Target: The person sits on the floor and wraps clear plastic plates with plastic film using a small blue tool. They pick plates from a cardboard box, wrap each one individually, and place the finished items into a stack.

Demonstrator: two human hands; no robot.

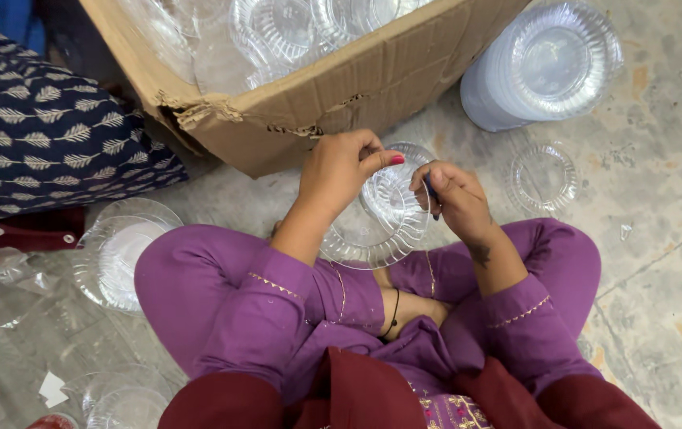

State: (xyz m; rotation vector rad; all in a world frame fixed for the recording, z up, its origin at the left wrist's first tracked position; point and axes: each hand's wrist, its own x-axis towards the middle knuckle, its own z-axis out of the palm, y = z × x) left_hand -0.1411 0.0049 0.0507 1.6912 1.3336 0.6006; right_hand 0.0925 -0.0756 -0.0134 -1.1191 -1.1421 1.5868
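I see my left hand (339, 168) and right hand (450, 195) grasping opposite rims of the clear plastic plate (384, 210) between them.

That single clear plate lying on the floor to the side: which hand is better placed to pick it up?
Probably the right hand. The loose plate lies on that side, close by. The left hand grips the clear plate in front of the cardboard box, farther away.

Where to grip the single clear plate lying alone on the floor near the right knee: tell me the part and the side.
Take the lone clear plate by its ribbed rim, probably coming from above at the near edge. It lies flat on the stone floor with space all round, so the thin raised rim is the only part fingers could get under.
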